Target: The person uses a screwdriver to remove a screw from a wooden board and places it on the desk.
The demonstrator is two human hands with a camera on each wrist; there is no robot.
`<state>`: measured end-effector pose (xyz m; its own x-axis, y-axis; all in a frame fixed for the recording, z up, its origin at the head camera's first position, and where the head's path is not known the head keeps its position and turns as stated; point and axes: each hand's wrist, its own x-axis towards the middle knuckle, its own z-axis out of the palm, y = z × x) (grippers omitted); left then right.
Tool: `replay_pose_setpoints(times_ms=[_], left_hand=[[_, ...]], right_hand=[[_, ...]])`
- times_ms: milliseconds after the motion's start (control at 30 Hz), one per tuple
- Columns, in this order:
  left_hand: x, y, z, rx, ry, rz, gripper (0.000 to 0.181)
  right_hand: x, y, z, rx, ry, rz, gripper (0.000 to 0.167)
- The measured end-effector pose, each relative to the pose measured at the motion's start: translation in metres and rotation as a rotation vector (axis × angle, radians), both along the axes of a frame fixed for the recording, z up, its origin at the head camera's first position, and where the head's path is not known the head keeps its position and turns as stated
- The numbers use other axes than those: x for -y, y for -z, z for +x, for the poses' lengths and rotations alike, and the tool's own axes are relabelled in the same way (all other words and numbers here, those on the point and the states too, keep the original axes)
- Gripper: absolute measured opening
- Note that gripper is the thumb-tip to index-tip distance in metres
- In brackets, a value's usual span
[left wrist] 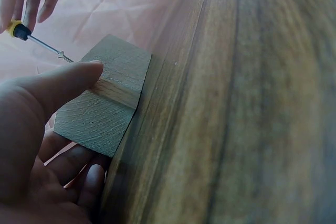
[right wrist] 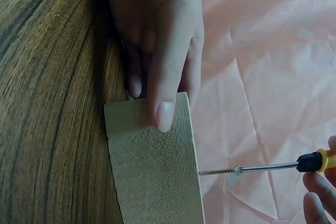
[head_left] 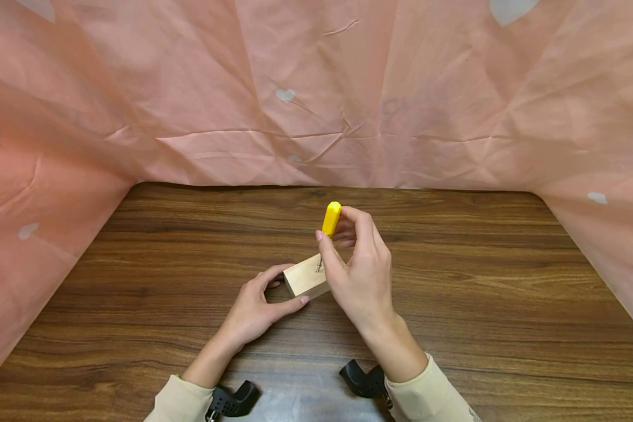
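Note:
A pale wooden block [head_left: 305, 279] lies on the table, its end held by my left hand [head_left: 253, 308], with the thumb along the near side and the fingers on the far side. A screw [right wrist: 218, 171] stands upright from the block's top face, much of its thread showing. The tip of a screwdriver with a yellow handle [head_left: 332, 218] meets the screw head. Above the block, my right hand [head_left: 364, 275] pinches this handle between thumb and fingers. Part of the block is hidden behind the right hand in the head view.
The dark wood-grain table [head_left: 480, 281] extends around the hands. A pink cloth [head_left: 295, 76] with pale hearts hangs along the back and both sides. Black wrist mounts [head_left: 235, 399] sit by both sleeves, near the front of the table.

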<state>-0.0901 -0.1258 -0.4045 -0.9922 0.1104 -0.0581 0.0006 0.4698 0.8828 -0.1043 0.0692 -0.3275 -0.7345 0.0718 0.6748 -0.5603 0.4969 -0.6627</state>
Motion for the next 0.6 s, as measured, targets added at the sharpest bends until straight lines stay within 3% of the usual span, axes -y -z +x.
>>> replay_pose_setpoints(times_ms=[600], left_hand=[[-0.0009,0.0008,-0.0004,0.001,-0.003,-0.005,0.058]], right_hand=[[-0.0013,0.0011,-0.0012,-0.032,-0.014,0.011,0.039]])
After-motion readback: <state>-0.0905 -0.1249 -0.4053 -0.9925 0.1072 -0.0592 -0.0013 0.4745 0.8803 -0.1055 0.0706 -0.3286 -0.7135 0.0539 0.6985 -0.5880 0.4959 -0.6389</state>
